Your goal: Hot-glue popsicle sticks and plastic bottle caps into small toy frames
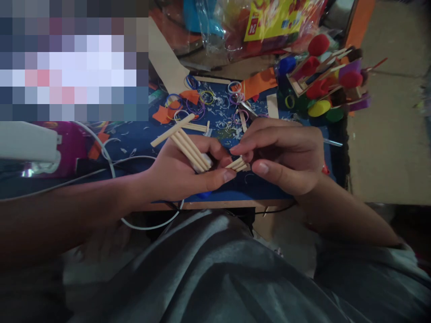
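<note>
My left hand (188, 179) is closed around a small model of pale wooden sticks (188, 150). Several sticks run side by side across the palm, with one stick lying crosswise at their upper end. Something whitish is at their lower end, partly hidden by the fingers. A second short bundle of sticks (239, 164) pokes out past my left thumb and fingertips. My right hand (286, 152) hovers just right of this bundle, thumb and fingers apart, fingertips close to the stick ends. Whether they touch cannot be made out. Behind the right hand lies a metal blade (247, 108).
Rubber bands (195, 105), orange scraps (164, 113) and white shreds litter the blue table (134, 179). Colourful clay pieces and sticks (323, 85) stand at right, below a clear plastic bag (232, 27). A white cable (112, 166) loops past my left forearm.
</note>
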`<state>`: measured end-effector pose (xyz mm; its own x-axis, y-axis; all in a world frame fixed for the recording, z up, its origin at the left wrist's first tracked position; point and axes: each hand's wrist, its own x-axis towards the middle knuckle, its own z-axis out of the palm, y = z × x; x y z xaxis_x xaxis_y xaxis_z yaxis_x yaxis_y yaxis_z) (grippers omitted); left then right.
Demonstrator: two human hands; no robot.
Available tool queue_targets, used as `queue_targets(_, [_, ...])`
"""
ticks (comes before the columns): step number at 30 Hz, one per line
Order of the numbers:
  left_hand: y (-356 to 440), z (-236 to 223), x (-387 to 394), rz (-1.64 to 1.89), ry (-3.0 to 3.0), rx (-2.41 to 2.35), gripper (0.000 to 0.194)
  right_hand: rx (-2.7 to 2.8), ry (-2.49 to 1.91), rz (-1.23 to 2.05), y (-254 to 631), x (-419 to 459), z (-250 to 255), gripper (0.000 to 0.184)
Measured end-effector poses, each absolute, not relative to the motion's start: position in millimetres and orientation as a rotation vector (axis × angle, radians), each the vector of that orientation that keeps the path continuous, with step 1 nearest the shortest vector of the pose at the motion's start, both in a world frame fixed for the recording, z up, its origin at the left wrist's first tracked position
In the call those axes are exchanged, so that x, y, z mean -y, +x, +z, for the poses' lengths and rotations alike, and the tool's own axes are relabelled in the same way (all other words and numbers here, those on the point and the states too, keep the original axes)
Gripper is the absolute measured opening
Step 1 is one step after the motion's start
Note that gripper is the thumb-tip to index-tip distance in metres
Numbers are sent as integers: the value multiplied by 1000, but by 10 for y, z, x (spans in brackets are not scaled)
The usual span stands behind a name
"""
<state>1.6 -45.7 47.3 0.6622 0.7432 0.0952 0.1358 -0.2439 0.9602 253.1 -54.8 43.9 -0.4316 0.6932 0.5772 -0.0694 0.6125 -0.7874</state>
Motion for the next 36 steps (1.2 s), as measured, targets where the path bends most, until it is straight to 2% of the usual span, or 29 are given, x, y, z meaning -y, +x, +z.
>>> queue_targets(5, [0,473,454,665,1772,-689,36,1848,-550,932,2568,512,392,23])
queue_targets(12, [29,487,482,596,1735,-655,26,1879,-502,1074,2586,521,333,31])
queue_targets(18, [38,466,496,532,1712,-642,20,1909,-493,1177,2612,522,329,25])
queue_targets(24, [41,457,533,514,1699,-654,18,1991,-491,1268,2612,541,396,27])
queue_targets(29, [47,484,550,453,1688,-656,14,2027,-462,1256,2592,552,419,24])
queue_targets(36, [51,470,542,406,1693,-658,19,2093,-454,1183,2550,577,431,18])
